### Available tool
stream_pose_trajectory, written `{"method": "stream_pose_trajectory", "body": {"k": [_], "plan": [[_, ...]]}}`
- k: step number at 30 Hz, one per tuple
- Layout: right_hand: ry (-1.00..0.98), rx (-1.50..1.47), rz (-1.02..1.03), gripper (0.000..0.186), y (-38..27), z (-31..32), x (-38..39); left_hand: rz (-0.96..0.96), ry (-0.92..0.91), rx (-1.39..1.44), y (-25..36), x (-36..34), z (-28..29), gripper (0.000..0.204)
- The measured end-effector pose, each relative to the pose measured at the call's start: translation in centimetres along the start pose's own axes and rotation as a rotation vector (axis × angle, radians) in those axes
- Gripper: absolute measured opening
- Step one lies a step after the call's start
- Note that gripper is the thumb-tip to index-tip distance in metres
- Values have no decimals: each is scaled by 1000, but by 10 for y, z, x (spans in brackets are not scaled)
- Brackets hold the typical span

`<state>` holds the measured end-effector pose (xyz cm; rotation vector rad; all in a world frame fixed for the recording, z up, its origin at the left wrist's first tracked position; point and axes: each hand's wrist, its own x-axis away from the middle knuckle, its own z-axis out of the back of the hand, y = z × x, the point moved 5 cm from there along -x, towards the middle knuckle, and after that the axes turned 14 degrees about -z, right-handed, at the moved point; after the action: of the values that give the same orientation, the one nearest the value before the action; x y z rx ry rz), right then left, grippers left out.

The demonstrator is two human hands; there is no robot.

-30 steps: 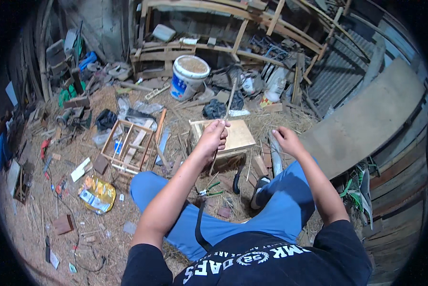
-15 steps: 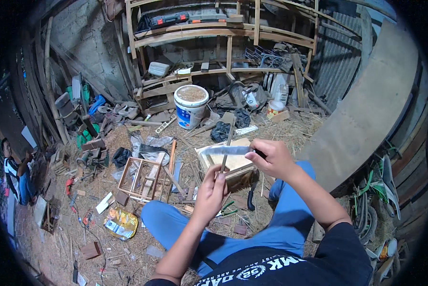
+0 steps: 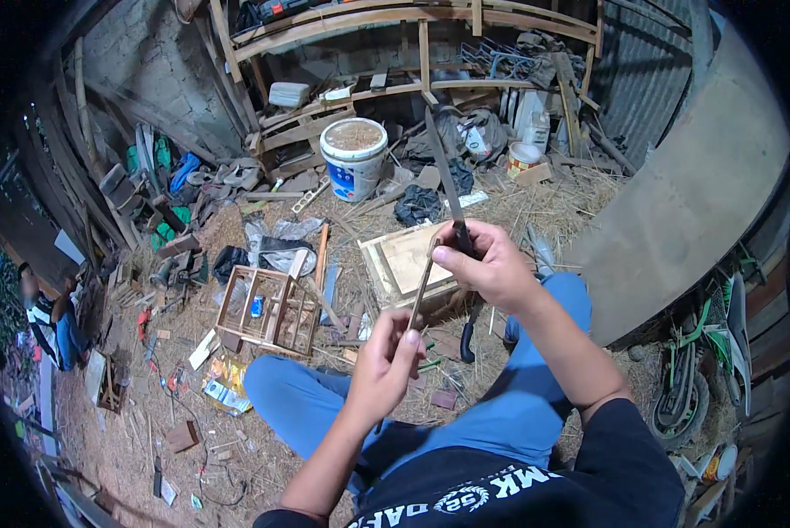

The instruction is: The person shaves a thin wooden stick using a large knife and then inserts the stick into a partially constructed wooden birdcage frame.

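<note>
A long knife (image 3: 445, 172) is in my right hand (image 3: 498, 271), its dark handle wrapped by the fingers and its blade pointing up and away. My left hand (image 3: 384, 359) pinches a thin wooden stick (image 3: 423, 286) between thumb and fingers. The stick's upper end reaches my right thumb and fingertips, which seem to touch it. The blade stands apart from the stick. Beyond both hands a pale wooden box (image 3: 413, 261) sits on the straw-covered ground between my legs. A black-handled tool (image 3: 467, 343) lies by the box's near side.
A wooden frame (image 3: 270, 310) lies left of the box, near a yellow bag (image 3: 226, 385). A white bucket (image 3: 354, 163) stands ahead, below wooden shelving (image 3: 342, 40). A large board (image 3: 703, 185) leans at right beside a motorbike (image 3: 690, 378). Another person (image 3: 52, 321) is at far left.
The knife has swung from lying across the stick to pointing up and away from it. My right fingers have come to the stick's upper end. The view has tilted down a little.
</note>
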<state>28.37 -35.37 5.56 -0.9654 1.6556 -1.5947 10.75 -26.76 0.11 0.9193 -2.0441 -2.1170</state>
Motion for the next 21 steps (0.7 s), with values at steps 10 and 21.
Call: {"method": "stream_pose_trajectory", "body": {"k": [10, 21], "plan": [[99, 693, 338, 35, 2, 5, 45, -22, 33, -18, 18, -6, -15, 17], [289, 1037, 679, 48, -19, 0, 86, -166, 5, -486, 60, 11, -44, 18]]}}
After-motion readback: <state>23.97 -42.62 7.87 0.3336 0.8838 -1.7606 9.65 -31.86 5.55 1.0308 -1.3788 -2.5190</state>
